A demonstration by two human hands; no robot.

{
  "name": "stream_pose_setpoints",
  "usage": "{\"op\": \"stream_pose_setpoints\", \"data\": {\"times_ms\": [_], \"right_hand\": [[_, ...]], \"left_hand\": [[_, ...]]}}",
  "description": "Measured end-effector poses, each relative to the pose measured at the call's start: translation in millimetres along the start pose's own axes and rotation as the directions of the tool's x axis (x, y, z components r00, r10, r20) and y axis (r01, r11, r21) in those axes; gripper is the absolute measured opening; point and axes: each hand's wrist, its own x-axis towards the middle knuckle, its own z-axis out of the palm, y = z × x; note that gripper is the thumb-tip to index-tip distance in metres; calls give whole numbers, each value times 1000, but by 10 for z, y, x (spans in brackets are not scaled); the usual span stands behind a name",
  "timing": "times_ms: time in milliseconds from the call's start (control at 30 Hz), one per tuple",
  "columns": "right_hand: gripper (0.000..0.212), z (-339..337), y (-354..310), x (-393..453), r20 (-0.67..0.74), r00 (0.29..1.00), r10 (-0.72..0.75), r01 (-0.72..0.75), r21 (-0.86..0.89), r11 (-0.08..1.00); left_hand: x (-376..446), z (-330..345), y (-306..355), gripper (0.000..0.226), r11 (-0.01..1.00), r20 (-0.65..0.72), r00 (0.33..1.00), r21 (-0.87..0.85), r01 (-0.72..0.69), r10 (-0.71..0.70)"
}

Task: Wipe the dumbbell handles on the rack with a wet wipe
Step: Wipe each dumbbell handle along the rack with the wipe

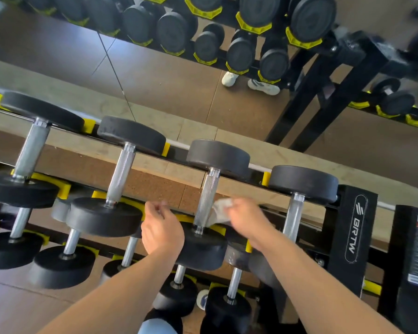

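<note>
1. The right hand [245, 216] pinches a crumpled white wet wipe [221, 210] in curled fingers, and the wipe lies against the right flank of the third handle [206, 201] on the top tier, near its lower end.
2. The left hand [161, 229] holds nothing. Its fingers are loosely curled, and it hangs just left of that same handle, in front of the near head [203, 249] of the dumbbell, apart from the metal.
3. The relation that matters: the knurled handle runs away from the person and slightly up and to the right, from the near black head to the far head [219, 156]. The wiping hand sits at the near end, so I judge the stroke must travel up along that axis.
4. The right hand is the nearer and is already in contact through the wipe.
5. The next handle [293, 216] to the right stands just beyond the right hand; two more handles lie to the left.
6. The black rack [352, 225], with yellow cradles, carries further dumbbells on lower tiers, and a mirror behind repeats it.
</note>
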Motion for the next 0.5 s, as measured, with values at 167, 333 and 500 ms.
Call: {"op": "stream_pose_setpoints", "data": {"times_ms": [167, 333, 500], "right_hand": [[11, 112, -282, 255, -177, 976, 125, -38, 428, 903], [26, 391, -124, -89, -106, 983, -153, 112, -318, 942], [24, 143, 56, -242, 301, 934, -194, 322, -471, 821]], "left_hand": [[6, 9, 4, 17, 1000, -12, 1000, -4, 2, -2], [23, 20, -7, 14, 1000, -7, 1000, 1, 9, -9], [20, 12, -4, 10, 1000, -4, 1000, 2, 1, -1]]}}
